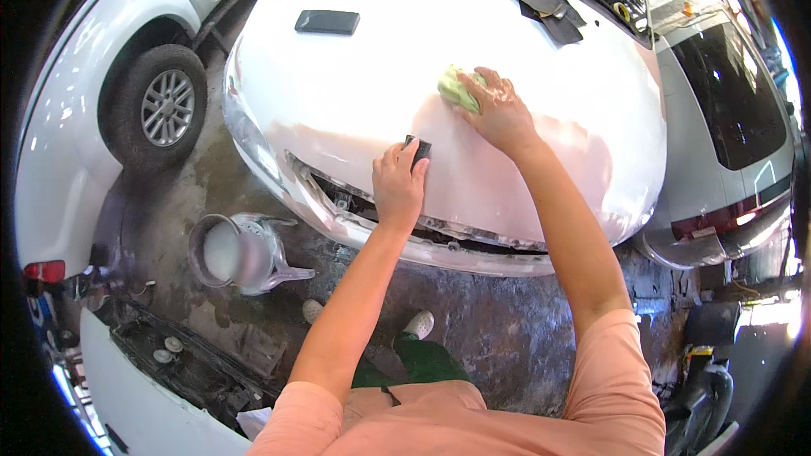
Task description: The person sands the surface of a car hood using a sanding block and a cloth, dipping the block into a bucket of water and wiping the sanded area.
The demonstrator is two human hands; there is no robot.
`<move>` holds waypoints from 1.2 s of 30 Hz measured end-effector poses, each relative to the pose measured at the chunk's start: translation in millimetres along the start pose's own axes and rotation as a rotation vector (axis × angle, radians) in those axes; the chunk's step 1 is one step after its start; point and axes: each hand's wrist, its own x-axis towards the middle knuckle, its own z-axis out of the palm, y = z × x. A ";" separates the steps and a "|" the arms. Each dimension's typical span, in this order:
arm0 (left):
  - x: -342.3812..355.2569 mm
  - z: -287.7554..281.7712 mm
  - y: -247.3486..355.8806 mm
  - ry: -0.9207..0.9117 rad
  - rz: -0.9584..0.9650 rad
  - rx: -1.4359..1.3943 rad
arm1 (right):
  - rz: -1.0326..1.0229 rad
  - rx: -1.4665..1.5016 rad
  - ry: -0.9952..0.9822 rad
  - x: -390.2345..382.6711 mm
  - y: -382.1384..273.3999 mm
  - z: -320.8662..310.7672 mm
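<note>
A white car hood (380, 67) with pinkish-beige patches spreads out in front of me. My left hand (399, 181) is closed around a small black sanding block (420, 152) resting on the hood near its front edge. Farther up and to the right, my right hand (497, 105) grips a yellow-green sponge or cloth (459, 89) against the paint; which of the two I cannot tell. Wet suds show on the back of that hand. A dark flat rectangular block (327, 22) lies on the hood at the upper left. Several dark sheets, seemingly sandpaper (549, 7), lie near the windshield.
A bucket of cloudy liquid (221, 252) stands on a stool (262, 257) at the left, below the bumper. White vehicles flank the hood, with a wheel (166, 105) at left and a silver-white car (701, 169) at right. A detached panel (152, 397) lies lower left on the wet floor.
</note>
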 end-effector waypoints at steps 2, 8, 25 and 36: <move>-6.4 21.9 -1.9 0.012 0.036 0.104 | -0.060 -0.103 0.065 -15.1 22.7 26.5; 8.5 27.7 14.9 -0.019 0.066 0.158 | -0.255 0.094 0.218 9.3 55.3 69.4; 96.9 55.2 25.4 -0.071 0.143 0.262 | 0.104 0.047 0.215 -28.3 197.7 38.3; 137.1 63.2 18.9 -0.086 0.182 0.222 | 0.138 0.102 0.279 -43.8 208.9 48.3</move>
